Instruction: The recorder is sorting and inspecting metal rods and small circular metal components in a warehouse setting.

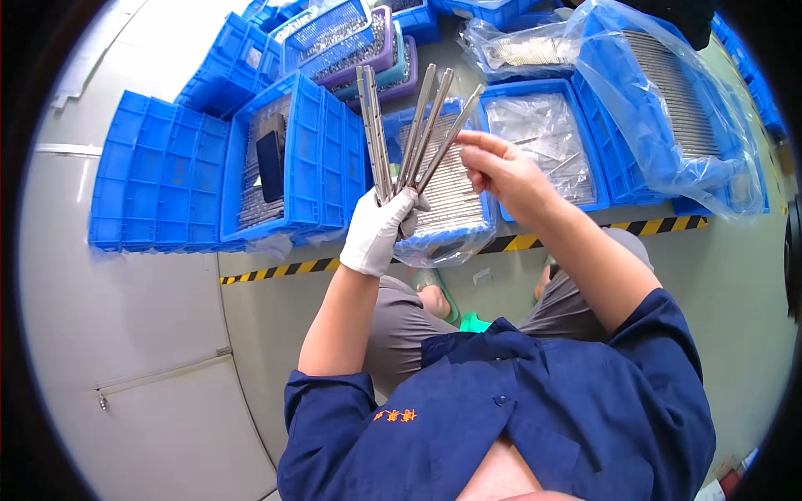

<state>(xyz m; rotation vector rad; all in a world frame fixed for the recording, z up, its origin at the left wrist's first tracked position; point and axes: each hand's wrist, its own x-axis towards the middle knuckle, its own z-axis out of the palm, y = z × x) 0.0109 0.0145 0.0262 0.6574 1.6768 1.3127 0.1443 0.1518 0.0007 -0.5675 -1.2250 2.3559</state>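
My left hand, in a white glove, is closed around the lower ends of several slim metal rails. They stand upright and fan out above the fist, and small holes show along some of them. My bare right hand is beside the rightmost rail, its index finger stretched toward it and the other fingers bent. The fingertip is at the rail's edge; whether it touches I cannot tell. Behind and below the held rails, a blue crate lined with clear plastic holds rows of similar rails.
At the left, a blue crate holds more rails and a dark phone. Small baskets of metal parts stand behind. To the right are a plastic-lined crate and a bagged crate of rails. Striped floor tape runs along the front.
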